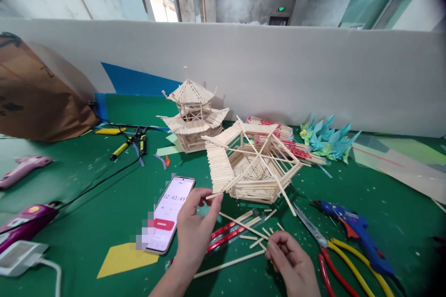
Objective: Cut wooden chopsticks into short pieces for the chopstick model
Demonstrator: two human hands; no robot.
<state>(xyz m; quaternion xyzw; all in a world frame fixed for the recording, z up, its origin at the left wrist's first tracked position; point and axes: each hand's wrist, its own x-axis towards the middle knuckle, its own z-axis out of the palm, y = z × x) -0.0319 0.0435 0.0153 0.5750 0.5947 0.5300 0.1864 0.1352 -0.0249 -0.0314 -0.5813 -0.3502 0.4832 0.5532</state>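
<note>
My left hand [197, 222] pinches a short wooden stick [213, 196] at the front left corner of an open-framed stick pavilion [259, 154]. Rows of sticks cover the left and back left of its roof; bare rafters span the rest. My right hand [287, 260] is closed, with its fingertips at the end of a thin wooden stick [242, 225] that slants up to the left. Another long stick [230, 263] ends near these fingers, and I cannot tell if they touch it. Short cut sticks [248, 237] and red-wrapped stick packs [230, 231] lie between my hands.
Behind stands a finished-looking stick pagoda [190, 111]. On the left are a phone [170, 213], yellow paper [127, 260], wire cutters [130, 144] and a purple device [29, 225]. Red-and-yellow-handled pliers [334, 250], a blue glue gun [358, 229] and folded paper [329, 137] lie right.
</note>
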